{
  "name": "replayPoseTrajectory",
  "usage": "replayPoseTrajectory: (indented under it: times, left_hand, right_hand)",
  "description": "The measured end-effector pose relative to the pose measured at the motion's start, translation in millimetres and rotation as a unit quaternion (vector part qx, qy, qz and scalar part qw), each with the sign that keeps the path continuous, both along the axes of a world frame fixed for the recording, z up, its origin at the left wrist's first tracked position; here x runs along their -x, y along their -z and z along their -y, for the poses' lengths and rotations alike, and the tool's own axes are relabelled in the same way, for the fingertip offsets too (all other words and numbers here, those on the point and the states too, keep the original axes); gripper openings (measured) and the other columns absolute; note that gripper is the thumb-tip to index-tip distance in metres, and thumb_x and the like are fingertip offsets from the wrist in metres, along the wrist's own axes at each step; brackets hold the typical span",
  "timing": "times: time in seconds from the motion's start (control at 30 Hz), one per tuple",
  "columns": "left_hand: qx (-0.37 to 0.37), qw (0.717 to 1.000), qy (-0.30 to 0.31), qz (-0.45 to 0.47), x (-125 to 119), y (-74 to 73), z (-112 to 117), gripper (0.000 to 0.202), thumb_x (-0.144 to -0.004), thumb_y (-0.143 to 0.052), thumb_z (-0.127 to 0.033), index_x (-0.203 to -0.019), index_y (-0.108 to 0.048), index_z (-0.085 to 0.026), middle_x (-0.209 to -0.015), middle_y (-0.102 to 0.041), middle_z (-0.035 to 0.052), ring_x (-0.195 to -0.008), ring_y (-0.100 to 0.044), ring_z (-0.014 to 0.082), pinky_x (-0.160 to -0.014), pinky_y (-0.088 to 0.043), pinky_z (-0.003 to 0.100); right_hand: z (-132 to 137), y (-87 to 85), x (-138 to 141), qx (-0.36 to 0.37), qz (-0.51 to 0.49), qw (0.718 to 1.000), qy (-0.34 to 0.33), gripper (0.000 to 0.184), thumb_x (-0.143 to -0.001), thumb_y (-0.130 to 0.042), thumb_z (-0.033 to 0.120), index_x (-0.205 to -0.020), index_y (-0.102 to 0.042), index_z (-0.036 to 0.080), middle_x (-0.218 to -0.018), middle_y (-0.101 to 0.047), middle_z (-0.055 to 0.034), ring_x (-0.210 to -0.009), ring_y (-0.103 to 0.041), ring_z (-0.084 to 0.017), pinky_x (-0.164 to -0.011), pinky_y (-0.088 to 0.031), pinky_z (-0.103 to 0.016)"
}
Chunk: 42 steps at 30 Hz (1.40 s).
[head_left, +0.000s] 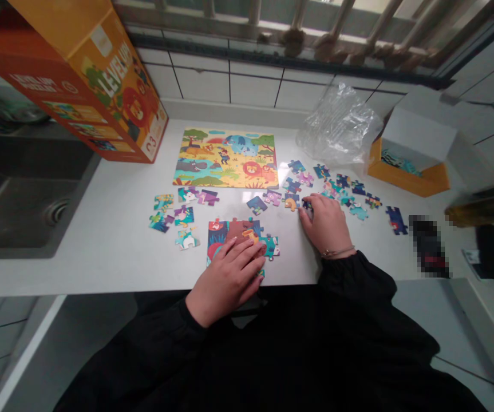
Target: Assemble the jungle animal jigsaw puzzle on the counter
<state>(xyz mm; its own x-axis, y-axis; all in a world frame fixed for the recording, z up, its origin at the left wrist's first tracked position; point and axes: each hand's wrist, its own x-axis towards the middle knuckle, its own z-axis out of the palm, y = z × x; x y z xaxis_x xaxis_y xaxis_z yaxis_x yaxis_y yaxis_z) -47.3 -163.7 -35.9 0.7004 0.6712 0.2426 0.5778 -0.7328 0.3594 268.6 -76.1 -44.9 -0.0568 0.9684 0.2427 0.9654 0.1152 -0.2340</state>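
My left hand (229, 274) lies flat, fingers stretched out, on a partly joined cluster of puzzle pieces (238, 232) near the counter's front edge. My right hand (326, 223) rests to the right of it, its fingers curled down onto a loose dark piece (307, 204). Several loose pieces (182, 214) lie to the left and several more loose pieces (341, 191) to the right. A finished safari puzzle picture (227, 158) lies behind them.
An orange puzzle box (101, 86) leans at the back left beside a dark sink (19, 194). A crumpled clear plastic bag (339, 129) and an open orange tray with a white lid (414, 160) sit at the back right. A dark blurred object (429, 246) lies at right.
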Motion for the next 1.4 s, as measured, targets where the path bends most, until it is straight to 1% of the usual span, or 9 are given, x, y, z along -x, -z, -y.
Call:
replayPoseTrajectory:
  times: [0.13,0.27,0.4,0.5,0.7,0.9,1.07,1.2,1.4]
  left_hand:
    - [0.000,1.000,-0.003,0.000,-0.1,1.9,0.6,0.039,-0.109,-0.064,-0.033,-0.146,-0.069,-0.023,-0.167,-0.060,0.0106,-0.155,-0.054,0.0318,-0.135,-0.036,0.058]
    - [0.006,1.000,-0.002,-0.006,-0.2,2.5,0.9,0.039,-0.109,-0.063,-0.034,-0.146,-0.069,-0.023,-0.169,-0.058,0.0094,-0.157,-0.053,0.0319,-0.135,-0.036,0.059]
    - [0.005,1.000,-0.003,-0.005,-0.3,1.6,0.6,0.038,-0.110,-0.062,-0.034,-0.145,-0.069,-0.023,-0.169,-0.058,0.0093,-0.156,-0.053,0.0317,-0.136,-0.035,0.058]
    - [0.003,1.000,-0.004,-0.002,-0.7,0.4,0.1,0.038,-0.109,-0.063,-0.033,-0.146,-0.069,-0.024,-0.168,-0.060,0.0097,-0.156,-0.054,0.0321,-0.135,-0.036,0.058]
    - [0.000,1.000,-0.003,-0.001,-0.9,-0.1,-0.1,0.039,-0.109,-0.064,-0.033,-0.146,-0.069,-0.023,-0.166,-0.061,0.0107,-0.155,-0.055,0.0324,-0.134,-0.037,0.058]
    - [0.000,1.000,-0.004,0.002,-1.2,-0.6,0.0,0.040,-0.109,-0.064,-0.034,-0.147,-0.068,-0.022,-0.167,-0.061,0.0100,-0.154,-0.055,0.0317,-0.135,-0.037,0.058]
    - [-0.004,1.000,-0.006,0.006,-1.6,-1.9,-1.6,0.040,-0.108,-0.065,-0.031,-0.147,-0.069,-0.022,-0.165,-0.062,0.0115,-0.152,-0.057,0.0321,-0.134,-0.039,0.058]
    - [-0.005,1.000,-0.005,0.005,-1.6,-0.8,-1.8,0.039,-0.109,-0.063,-0.032,-0.146,-0.069,-0.021,-0.165,-0.062,0.0106,-0.153,-0.057,0.0328,-0.133,-0.041,0.059]
    - [0.001,1.000,-0.001,-0.017,-4.3,-1.1,-4.1,0.037,-0.112,-0.057,-0.031,-0.146,-0.068,-0.020,-0.169,-0.058,0.0096,-0.154,-0.055,0.0333,-0.133,-0.040,0.061]
  right_hand:
    - [10.7,0.2,1.5,-0.008,-0.002,1.000,0.007,0.029,-0.105,-0.058,0.031,-0.128,-0.072,0.021,-0.136,-0.073,-0.0188,-0.124,-0.061,-0.039,-0.106,-0.049,-0.055]
    - [17.6,-1.1,-0.3,-0.005,-0.003,1.000,0.005,0.028,-0.104,-0.059,0.029,-0.127,-0.073,0.021,-0.127,-0.074,-0.0185,-0.120,-0.061,-0.039,-0.105,-0.048,-0.055]
    - [20.1,-7.4,-2.1,0.003,-0.018,1.000,-0.016,0.031,-0.102,-0.064,0.030,-0.130,-0.071,0.020,-0.125,-0.075,-0.0183,-0.119,-0.064,-0.038,-0.106,-0.049,-0.055]
    - [20.9,-14.1,-1.9,0.005,-0.039,0.998,-0.041,0.028,-0.101,-0.067,0.029,-0.127,-0.070,0.021,-0.123,-0.076,-0.0161,-0.117,-0.066,-0.037,-0.106,-0.051,-0.053]
    - [25.5,-18.2,-0.5,0.008,-0.043,0.998,-0.042,0.024,-0.100,-0.071,0.029,-0.123,-0.070,0.021,-0.119,-0.076,-0.0144,-0.112,-0.068,-0.036,-0.104,-0.053,-0.053]
    - [43.6,-21.8,5.4,0.003,-0.078,0.997,-0.024,0.030,-0.100,-0.074,0.035,-0.127,-0.070,0.022,-0.118,-0.074,-0.0145,-0.111,-0.069,-0.035,-0.099,-0.058,-0.052]
    - [60.4,-26.9,19.6,0.016,-0.113,0.992,-0.050,0.028,-0.101,-0.074,0.030,-0.127,-0.071,0.024,-0.119,-0.071,-0.0126,-0.105,-0.071,-0.032,-0.096,-0.061,-0.049]
    - [64.0,-24.8,25.6,0.012,-0.121,0.991,-0.058,0.025,-0.101,-0.073,0.026,-0.126,-0.073,0.025,-0.121,-0.069,-0.0136,-0.106,-0.071,-0.032,-0.097,-0.062,-0.050]
    - [62.9,-23.0,20.4,0.001,-0.108,0.993,-0.053,0.023,-0.101,-0.076,0.028,-0.123,-0.074,0.021,-0.121,-0.069,-0.0151,-0.108,-0.069,-0.033,-0.099,-0.061,-0.052]
